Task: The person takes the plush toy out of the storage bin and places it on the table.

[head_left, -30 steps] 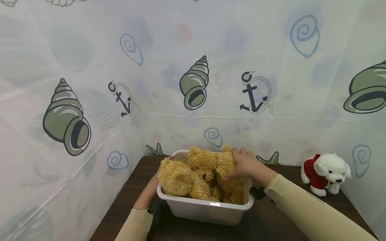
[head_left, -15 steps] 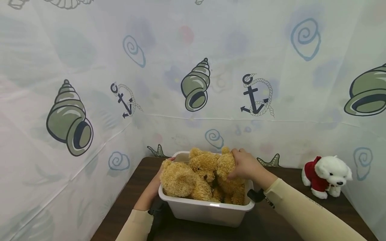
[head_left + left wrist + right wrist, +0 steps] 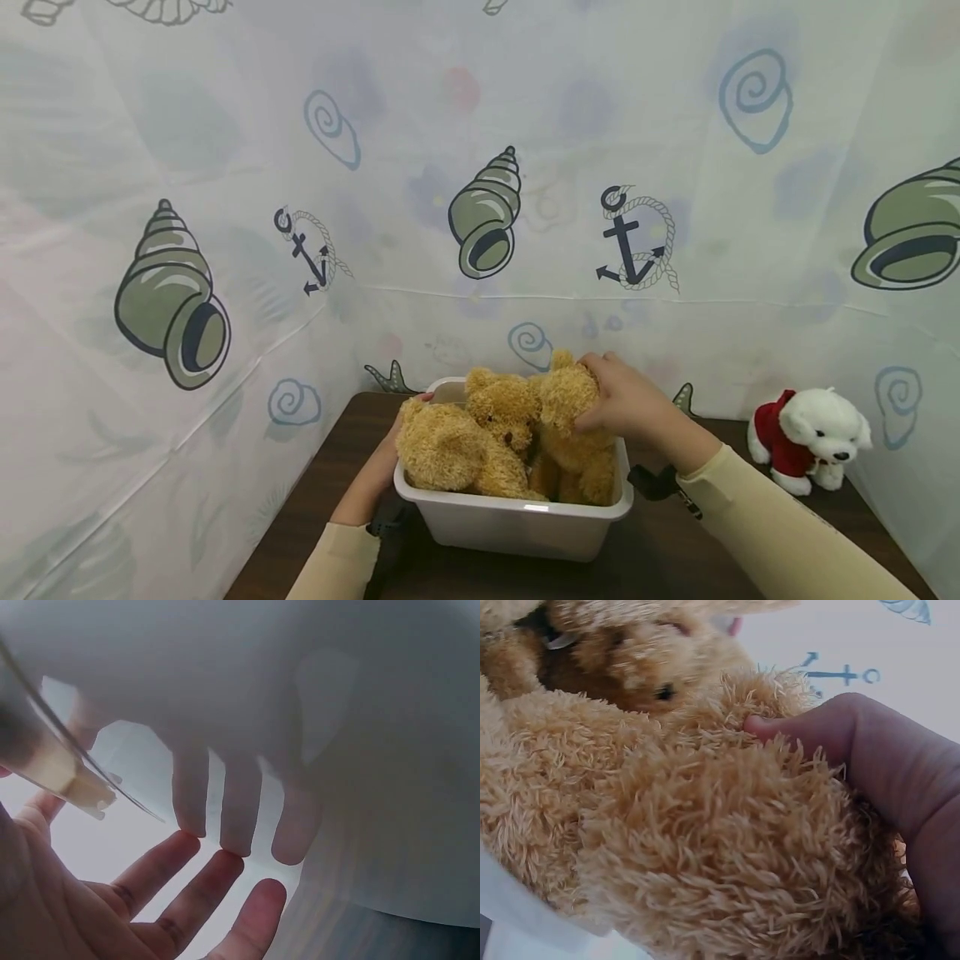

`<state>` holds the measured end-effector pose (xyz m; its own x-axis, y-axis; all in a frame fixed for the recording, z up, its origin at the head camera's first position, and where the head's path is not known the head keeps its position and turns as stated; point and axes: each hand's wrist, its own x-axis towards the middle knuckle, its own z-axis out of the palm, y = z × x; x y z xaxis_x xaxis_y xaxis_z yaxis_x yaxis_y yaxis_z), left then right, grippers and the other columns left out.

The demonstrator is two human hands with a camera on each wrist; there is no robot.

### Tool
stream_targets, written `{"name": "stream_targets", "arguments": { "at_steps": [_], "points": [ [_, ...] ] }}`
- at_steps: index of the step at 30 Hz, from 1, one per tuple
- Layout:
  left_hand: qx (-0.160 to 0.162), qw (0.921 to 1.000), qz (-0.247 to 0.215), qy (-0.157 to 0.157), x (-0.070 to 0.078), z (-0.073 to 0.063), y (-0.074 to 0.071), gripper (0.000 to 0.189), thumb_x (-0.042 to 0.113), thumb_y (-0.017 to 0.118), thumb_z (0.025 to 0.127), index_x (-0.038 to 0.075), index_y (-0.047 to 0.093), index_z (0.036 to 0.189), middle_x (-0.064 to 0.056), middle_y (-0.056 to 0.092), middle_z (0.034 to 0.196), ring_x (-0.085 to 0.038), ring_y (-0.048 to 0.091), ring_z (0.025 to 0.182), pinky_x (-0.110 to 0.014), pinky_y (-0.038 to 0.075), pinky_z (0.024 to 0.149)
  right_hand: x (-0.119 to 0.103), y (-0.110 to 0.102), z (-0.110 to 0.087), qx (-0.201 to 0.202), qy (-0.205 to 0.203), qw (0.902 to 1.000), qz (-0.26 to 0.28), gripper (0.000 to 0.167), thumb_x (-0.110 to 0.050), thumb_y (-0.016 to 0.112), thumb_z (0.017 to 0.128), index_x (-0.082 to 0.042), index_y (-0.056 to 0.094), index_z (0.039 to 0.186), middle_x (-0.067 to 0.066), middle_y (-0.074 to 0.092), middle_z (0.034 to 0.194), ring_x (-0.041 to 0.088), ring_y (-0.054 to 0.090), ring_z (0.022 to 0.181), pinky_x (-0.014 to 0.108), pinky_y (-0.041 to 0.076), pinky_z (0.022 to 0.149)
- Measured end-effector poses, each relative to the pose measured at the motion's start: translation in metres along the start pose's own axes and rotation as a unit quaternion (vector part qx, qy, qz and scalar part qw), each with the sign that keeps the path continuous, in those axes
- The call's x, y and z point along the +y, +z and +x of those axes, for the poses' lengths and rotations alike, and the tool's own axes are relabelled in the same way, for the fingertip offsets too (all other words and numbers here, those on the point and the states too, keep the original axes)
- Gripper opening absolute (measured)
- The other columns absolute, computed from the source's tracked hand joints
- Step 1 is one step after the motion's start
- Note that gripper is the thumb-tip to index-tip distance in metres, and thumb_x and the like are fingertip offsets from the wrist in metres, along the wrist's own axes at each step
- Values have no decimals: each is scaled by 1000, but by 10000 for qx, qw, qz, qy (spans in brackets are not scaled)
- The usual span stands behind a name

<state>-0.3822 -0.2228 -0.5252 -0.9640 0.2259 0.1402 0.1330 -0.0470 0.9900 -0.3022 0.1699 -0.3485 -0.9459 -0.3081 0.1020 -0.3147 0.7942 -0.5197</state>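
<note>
A white plastic bin point(image 3: 510, 527) holds several golden-brown teddy bears. My right hand point(image 3: 633, 402) grips the head of the teddy bear at the right end point(image 3: 564, 402), its lower body still inside the bin. In the right wrist view the thumb point(image 3: 810, 731) presses into that bear's shaggy fur point(image 3: 720, 840). Beside it sits a middle bear point(image 3: 504, 408), face forward, while a left bear point(image 3: 438, 447) leans with its head at the near left corner. My left hand point(image 3: 384, 454) rests against the bin's left side, fairly straight fingertips point(image 3: 259, 904) on the glossy outer wall.
A white toy dog in a red coat point(image 3: 810, 433) stands on the dark wooden table point(image 3: 690, 533), to the right of the bin. Behind and to the left hang pale curtains point(image 3: 420, 317) printed with shells and anchors.
My right hand has risen slightly, lifting the right-hand bear a little higher in the bin. The left hand, the bin and the toy dog stay in place.
</note>
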Motion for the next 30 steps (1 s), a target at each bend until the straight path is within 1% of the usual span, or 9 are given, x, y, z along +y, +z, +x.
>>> {"name": "stream_targets", "arguments": {
  "at_steps": [2, 4, 8, 12, 16, 18, 23, 26, 30],
  "points": [
    [104, 9999, -52, -118, 5, -2, 4, 67, 37, 46, 118, -3, 25, 168, -26, 42, 162, -1, 62, 115, -21, 52, 101, -3, -5, -4, 94, -120, 9999, -8, 100, -23, 94, 73, -4, 47, 159, 24, 56, 142, 32, 65, 109, 52, 60, 93],
    [182, 9995, -92, -235, 6, -1, 6, 54, 24, 36, 121, -1, 26, 168, -22, 44, 160, 0, 61, 113, -20, 52, 100, -8, -10, -9, 207, -239, 9995, -21, 98, -22, 93, 74, -5, 48, 159, 22, 55, 141, 31, 64, 109, 51, 60, 93],
    [362, 9985, -217, -360, 5, 2, 8, 55, 29, 32, 122, -1, 26, 168, -18, 46, 157, 0, 61, 110, -19, 52, 97, -17, -17, -20, 467, -427, 9980, -77, 95, -21, 93, 76, -10, 48, 158, 17, 54, 141, 32, 65, 113, 53, 61, 95],
    [386, 9984, -312, -257, 2, 4, 9, 55, 23, 36, 121, -5, 24, 166, -20, 46, 155, -1, 62, 108, -19, 52, 97, -25, -18, -28, 748, -612, 9948, -335, 95, -20, 90, 79, -23, 44, 162, 16, 53, 130, 29, 63, 92, 46, 59, 75],
    [407, 9990, 16, -177, 2, 2, 10, 53, 21, 37, 120, -4, 28, 166, -25, 38, 162, -11, 57, 125, -18, 49, 99, -27, -15, -30, 656, -592, 9941, -628, 98, -19, 83, 91, -52, 32, 168, 20, 46, 121, 22, 49, 65, 35, 45, 54],
    [368, 9988, 297, -143, 2, -1, 10, 53, 24, 36, 120, -2, 31, 166, -25, 32, 167, -21, 50, 137, -18, 47, 101, -27, -14, -31, 507, -546, 9951, -655, 91, -18, 80, 96, -57, 36, 164, 22, 43, 123, 20, 45, 60, 33, 42, 51],
    [237, 9974, 675, -13, -3, -6, 8, 53, 29, 36, 120, 4, 32, 167, -25, 30, 171, -35, 42, 149, -22, 46, 105, -22, -14, -34, 559, -629, 9947, -584, 61, -16, 81, 92, -37, 63, 146, 22, 44, 128, 22, 51, 66, 35, 45, 56],
    [210, 9969, 761, 31, -6, -7, 7, 53, 32, 36, 120, 7, 33, 167, -24, 33, 170, -33, 46, 146, -24, 46, 107, -16, -12, -34, 694, -775, 9924, -663, 59, -20, 89, 85, -28, 65, 138, 23, 48, 128, 28, 56, 85, 42, 50, 68],
    [303, 9970, 703, -77, -4, -7, 9, 51, 27, 38, 120, 6, 33, 166, -24, 34, 169, -28, 49, 142, -22, 46, 104, -9, -4, -34, 909, -642, 9905, -803, 67, -43, 99, 78, -25, 62, 132, 24, 51, 131, 39, 58, 107, 52, 54, 79]
  ]
}}
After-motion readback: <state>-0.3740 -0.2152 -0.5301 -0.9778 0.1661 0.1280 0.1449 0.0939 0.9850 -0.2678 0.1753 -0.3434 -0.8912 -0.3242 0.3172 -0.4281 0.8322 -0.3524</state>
